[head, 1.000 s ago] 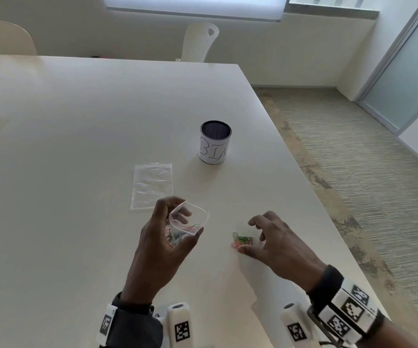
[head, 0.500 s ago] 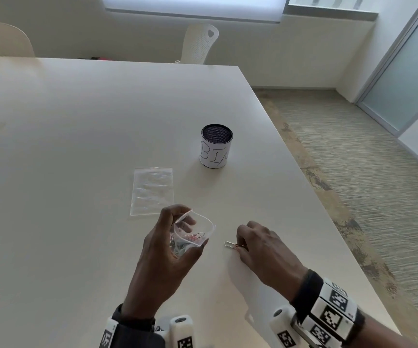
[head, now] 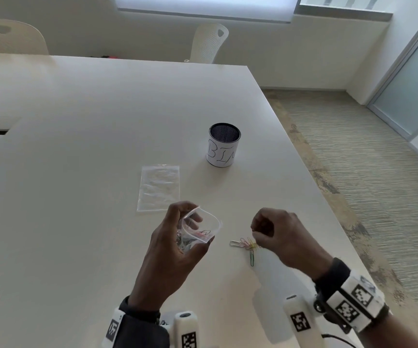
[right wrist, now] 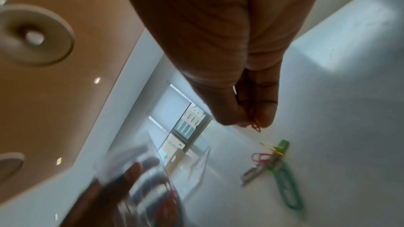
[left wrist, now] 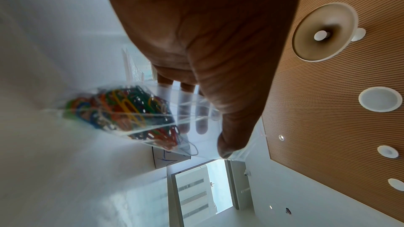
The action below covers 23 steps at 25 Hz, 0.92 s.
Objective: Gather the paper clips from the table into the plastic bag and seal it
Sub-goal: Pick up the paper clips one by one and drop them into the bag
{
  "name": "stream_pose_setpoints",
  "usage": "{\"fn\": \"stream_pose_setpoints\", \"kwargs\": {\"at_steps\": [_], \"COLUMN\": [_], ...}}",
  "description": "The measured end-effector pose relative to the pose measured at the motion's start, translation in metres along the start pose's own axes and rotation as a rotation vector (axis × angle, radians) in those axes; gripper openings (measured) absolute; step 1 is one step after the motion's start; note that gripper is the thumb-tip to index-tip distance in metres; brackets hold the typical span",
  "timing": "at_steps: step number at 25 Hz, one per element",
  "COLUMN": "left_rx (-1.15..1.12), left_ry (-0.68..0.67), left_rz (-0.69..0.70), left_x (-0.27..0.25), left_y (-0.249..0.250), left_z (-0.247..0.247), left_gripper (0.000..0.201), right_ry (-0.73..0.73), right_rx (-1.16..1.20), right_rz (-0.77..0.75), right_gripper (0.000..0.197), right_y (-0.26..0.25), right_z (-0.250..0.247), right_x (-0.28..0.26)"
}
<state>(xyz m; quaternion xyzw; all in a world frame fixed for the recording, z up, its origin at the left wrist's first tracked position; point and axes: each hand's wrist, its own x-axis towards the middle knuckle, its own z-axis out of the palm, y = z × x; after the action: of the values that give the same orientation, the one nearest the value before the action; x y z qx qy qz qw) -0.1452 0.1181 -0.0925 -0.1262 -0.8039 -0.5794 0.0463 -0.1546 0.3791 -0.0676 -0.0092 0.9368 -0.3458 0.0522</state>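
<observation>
While clear crinkled bag (head: 197,233) gapes, right hand (head: 275,229) pinches wire clip (right wrist: 256,126).

The bag (head: 201,231) is clear, glossy, creased plastic; the spare bag (head: 159,188) likewise. The clips (right wrist: 282,167) look smooth, colour-coated, one bare metal. Table (head: 77,172) is smooth, matt. The bin (head: 224,144) is dark mesh wrapped in paper.

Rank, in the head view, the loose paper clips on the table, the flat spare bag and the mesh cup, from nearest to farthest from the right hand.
From the right hand:
1. Loose paper clips, just below its fingers, toward the left hand.
2. Flat spare bag, lying farther back on the left.
3. Mesh cup, standing at the back, farthest away.
</observation>
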Motion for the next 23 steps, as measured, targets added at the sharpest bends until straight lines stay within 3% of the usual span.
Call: {"fn": "stream_pose_setpoints", "kwargs": {"at_steps": [5,8,14,16,19,20,23], "left_rx": [0.001,0.019,0.002,-0.003,-0.012,-0.014,0.003], "left_ry": [0.0,0.001,-0.003,0.002,0.009,0.006,-0.011], "left_rz": [-0.007,-0.006,-0.044,-0.035,-0.009,-0.007,0.004], "left_x": [0.0,0.0,0.0,-0.001,-0.002,-0.002,-0.002], "left_y": [0.001,0.001,0.004,0.003,0.001,0.0,0.0], "left_z": [0.0,0.001,0.001,0.0,0.0,0.001,0.001], "left_gripper": [0.053,0.054,0.057,0.054,0.052,0.052,0.054], "right_ry": [0.009,0.009,-0.034,0.008,0.199,0.185,-0.053], "right_rx": [0.568,0.673,0.264,0.262,0.175,0.1,-0.09], "right_rz": [0.006,-0.109,-0.447,-0.418,-0.28,-0.234,-0.178], "right_gripper": [0.011,0.013,0.013,0.014,0.013,0.013,0.014], "right_y": [-0.03,-0.065,-0.103,-0.095,-0.059,-0.045,-0.015], "right_z": [-0.022,-0.018,0.01,0.0,-0.022,-0.024,-0.006], "right_x": [-0.001,-0.003,0.001,0.006,0.017,0.018,0.012]}}
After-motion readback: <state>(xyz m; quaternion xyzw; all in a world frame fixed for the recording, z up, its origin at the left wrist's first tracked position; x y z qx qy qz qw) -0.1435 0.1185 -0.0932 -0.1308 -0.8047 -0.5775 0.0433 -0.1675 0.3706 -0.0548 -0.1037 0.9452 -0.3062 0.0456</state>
